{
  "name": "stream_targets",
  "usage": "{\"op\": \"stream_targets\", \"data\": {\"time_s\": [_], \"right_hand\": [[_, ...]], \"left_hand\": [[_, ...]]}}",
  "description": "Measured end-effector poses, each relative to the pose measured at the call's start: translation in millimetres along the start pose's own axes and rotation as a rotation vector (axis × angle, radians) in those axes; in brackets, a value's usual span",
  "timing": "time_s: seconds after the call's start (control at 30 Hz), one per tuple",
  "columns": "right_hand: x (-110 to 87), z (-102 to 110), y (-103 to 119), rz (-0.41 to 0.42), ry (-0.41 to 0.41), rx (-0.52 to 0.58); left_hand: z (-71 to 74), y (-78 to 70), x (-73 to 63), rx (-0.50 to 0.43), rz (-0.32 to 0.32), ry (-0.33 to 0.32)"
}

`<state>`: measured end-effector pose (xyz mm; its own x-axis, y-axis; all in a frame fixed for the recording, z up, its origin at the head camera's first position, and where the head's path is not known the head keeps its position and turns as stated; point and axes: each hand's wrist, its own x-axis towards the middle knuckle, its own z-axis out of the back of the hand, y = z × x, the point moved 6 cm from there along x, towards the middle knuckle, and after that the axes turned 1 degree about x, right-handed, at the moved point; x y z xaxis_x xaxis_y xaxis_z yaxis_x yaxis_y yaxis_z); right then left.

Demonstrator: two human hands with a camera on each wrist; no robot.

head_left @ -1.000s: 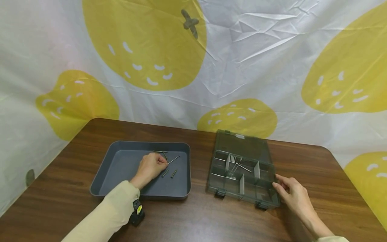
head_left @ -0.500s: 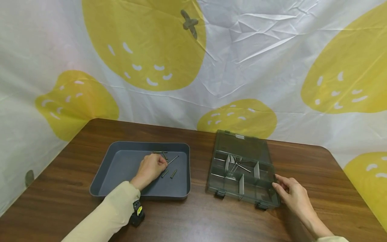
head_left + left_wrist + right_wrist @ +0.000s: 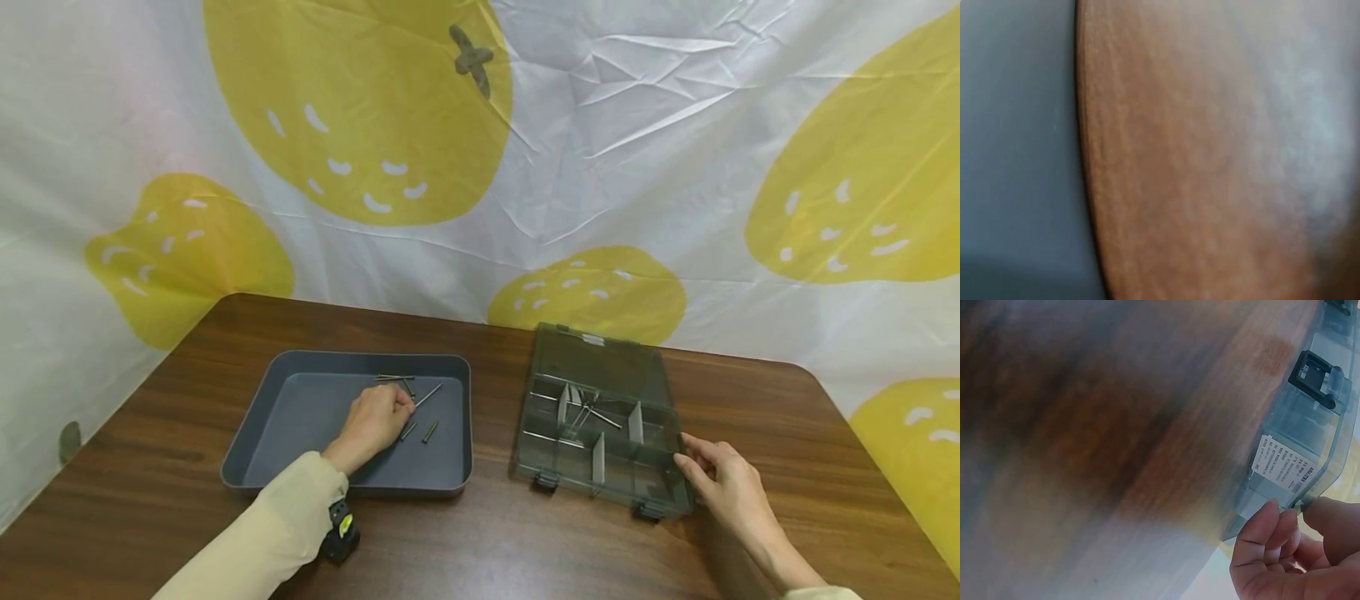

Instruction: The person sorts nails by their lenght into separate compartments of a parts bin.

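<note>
In the head view, my left hand (image 3: pixel 372 418) is inside a grey tray (image 3: pixel 255 429) and pinches one end of a thin silver nail (image 3: pixel 430 395). Near its fingers lie several short, brass-toned screws (image 3: pixel 430 432); the hand hides part of this group. On the right, my right hand (image 3: pixel 731 483) grips the right side of a smoky, see-through compartment box (image 3: pixel 630 479) between thumb and fingers. Several silver nails (image 3: pixel 603 417) lie in a rear compartment of the box. The right wrist view shows the curled fingers at a box corner beside a white label (image 3: pixel 1282 464).
Both containers stand on a brown wooden table (image 3: pixel 480 542). The box has white dividers (image 3: pixel 637 422) and dark front latches (image 3: pixel 648 510). A lemon-patterned cloth (image 3: pixel 585 192) hangs behind the table. The left wrist view shows only the tray's side and tabletop.
</note>
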<state>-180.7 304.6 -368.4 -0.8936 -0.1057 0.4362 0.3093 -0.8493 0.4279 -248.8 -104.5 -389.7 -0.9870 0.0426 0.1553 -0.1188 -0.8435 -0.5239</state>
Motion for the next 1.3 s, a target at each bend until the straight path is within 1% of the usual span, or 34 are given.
{"op": "stream_targets", "data": {"time_s": [0.2,0.4,0.7,0.8,1.0,1.2,1.3], "right_hand": [[0.4,0.3,-0.5,-0.004,-0.007,0.003],[-0.3,0.3,-0.7,0.002,-0.014,0.01],[0.2,0.8,-0.3,0.007,-0.018,0.014],[0.2,1.0,-0.2,0.005,-0.018,0.016],[-0.5,0.1,0.8,0.004,-0.011,0.017],[-1.3,0.0,1.7,-0.002,-0.007,0.014],[-1.5,0.9,1.4,-0.003,-0.009,0.009]], "left_hand": [[0.5,1.1,1.2,-0.025,-0.01,-0.005],[3.5,2.8,3.1,-0.051,0.001,0.004],[7.9,-0.8,4.0,-0.096,0.017,0.01],[9.4,-6.6,4.9,-0.129,0.009,0.006],[11.1,-22.5,4.1,-0.213,0.011,0.025],[9.6,-40.7,2.2,-0.299,-0.011,0.027],[6.3,-50.2,2.3,-0.341,-0.017,0.043]]}}
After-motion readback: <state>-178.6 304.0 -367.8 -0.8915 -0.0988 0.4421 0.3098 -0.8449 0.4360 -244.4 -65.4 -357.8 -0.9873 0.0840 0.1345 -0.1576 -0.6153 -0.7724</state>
